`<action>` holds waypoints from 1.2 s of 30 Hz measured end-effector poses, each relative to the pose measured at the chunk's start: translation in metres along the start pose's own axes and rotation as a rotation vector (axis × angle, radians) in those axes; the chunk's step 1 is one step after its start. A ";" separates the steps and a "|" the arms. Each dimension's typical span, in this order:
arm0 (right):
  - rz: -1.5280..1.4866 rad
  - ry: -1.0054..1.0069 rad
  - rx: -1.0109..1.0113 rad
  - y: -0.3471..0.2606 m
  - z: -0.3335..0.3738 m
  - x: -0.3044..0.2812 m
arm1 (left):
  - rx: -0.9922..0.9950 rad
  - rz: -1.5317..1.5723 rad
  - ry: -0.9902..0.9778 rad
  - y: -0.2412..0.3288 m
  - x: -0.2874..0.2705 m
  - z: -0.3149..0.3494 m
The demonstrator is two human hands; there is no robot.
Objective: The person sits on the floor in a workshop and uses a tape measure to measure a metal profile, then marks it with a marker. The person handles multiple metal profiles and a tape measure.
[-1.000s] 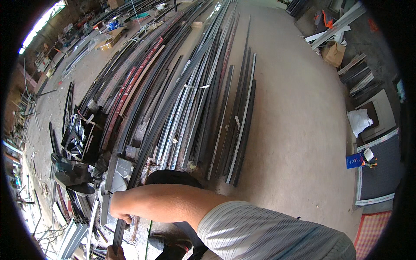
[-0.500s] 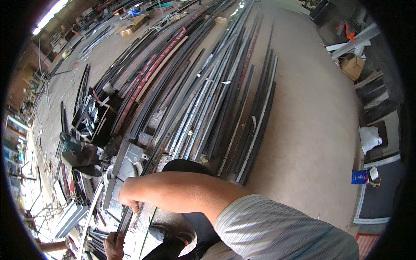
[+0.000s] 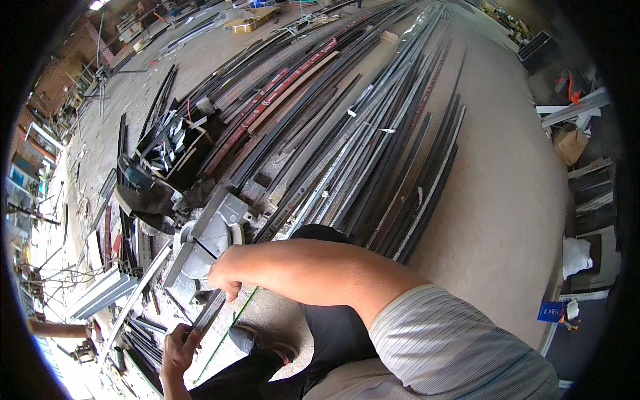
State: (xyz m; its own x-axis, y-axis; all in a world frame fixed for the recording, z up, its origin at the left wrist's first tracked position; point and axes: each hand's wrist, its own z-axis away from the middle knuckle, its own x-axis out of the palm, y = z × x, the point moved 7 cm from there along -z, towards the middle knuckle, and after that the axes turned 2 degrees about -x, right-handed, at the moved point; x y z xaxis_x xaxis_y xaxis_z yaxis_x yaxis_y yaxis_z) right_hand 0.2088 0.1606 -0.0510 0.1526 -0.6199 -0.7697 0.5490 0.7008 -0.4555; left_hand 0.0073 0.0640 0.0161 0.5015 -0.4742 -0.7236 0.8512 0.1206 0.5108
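Observation:
My left hand (image 3: 177,350) is closed around a dark metal profile (image 3: 210,312), thumb on top, near the lower left. Farther along the same profile, my right hand (image 3: 225,272) curls its fingers down over it, and my right forearm hides the stretch beyond. Just past the right hand lies the grey round base of a mitre saw (image 3: 207,243) with a straight fence. The saw's motor head and blade guard (image 3: 137,203) stand tilted up to the left of that base, apart from both hands.
Long metal profiles (image 3: 373,140) cover the floor ahead. A dark bin of offcuts (image 3: 177,147) stands behind the saw. A thin green strip (image 3: 230,327) crosses near my shoe (image 3: 245,339). Light-grey profiles (image 3: 103,293) lie at left; a cardboard box (image 3: 570,143) sits far right.
The view has turned, so the saw and floor bars appear farther right. More of my left hand and wrist shows. Both hands keep their hold on the profile.

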 end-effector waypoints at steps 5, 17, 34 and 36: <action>-0.021 0.018 -0.027 0.002 0.004 0.001 | -0.004 -0.046 0.016 0.002 0.001 -0.001; 0.001 0.055 -0.001 0.004 0.023 -0.010 | 0.019 -0.291 0.148 0.014 -0.013 0.007; -0.031 0.098 0.051 -0.018 0.052 -0.046 | 0.097 -0.562 0.310 0.025 0.010 0.006; -0.024 0.244 0.017 -0.017 0.062 -0.048 | 0.119 -0.570 0.297 0.034 0.007 0.006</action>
State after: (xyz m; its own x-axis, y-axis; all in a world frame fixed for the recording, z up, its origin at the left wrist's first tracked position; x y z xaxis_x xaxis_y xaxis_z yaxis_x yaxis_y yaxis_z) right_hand 0.2425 0.1564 0.0215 -0.0628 -0.5315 -0.8447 0.5639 0.6794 -0.4695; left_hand 0.0388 0.0595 0.0316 0.0131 -0.1718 -0.9851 0.9819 -0.1840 0.0451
